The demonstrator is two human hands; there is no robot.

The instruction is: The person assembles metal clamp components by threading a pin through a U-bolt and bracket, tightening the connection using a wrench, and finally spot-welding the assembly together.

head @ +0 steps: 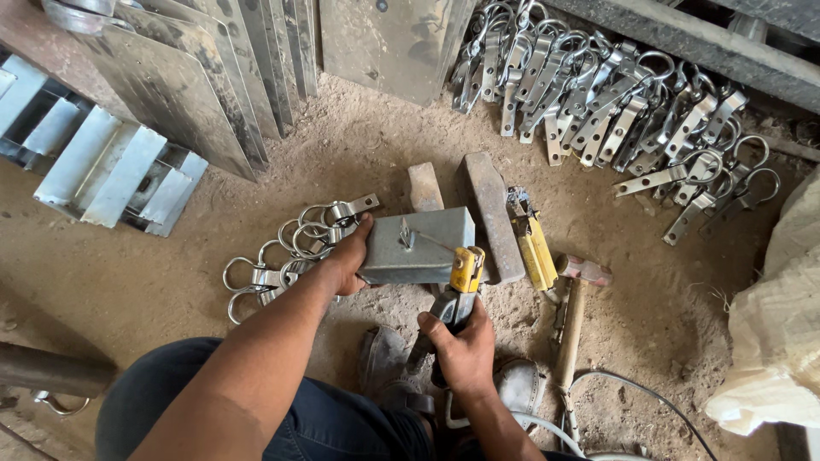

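Observation:
My left hand (348, 254) grips the left end of a grey folded metal plate (417, 248) held over the dirt floor. A small metal hook piece (406, 234) sits on the plate's top. My right hand (463, 346) is closed around the handle of a welding electrode holder (461, 286) with a yellow head. A thin rod runs from that head across the plate toward the hook piece. Just left of my left hand lies a small pile of ring-ended metal clamps (295, 248).
A large heap of ring-ended clamps (615, 111) lies at the upper right. Metal sheets (205, 77) lean at the upper left. Two steel blocks (491, 213), a yellow tool (534, 243), a hammer (574, 320), cables and a white sack (781, 324) surround me.

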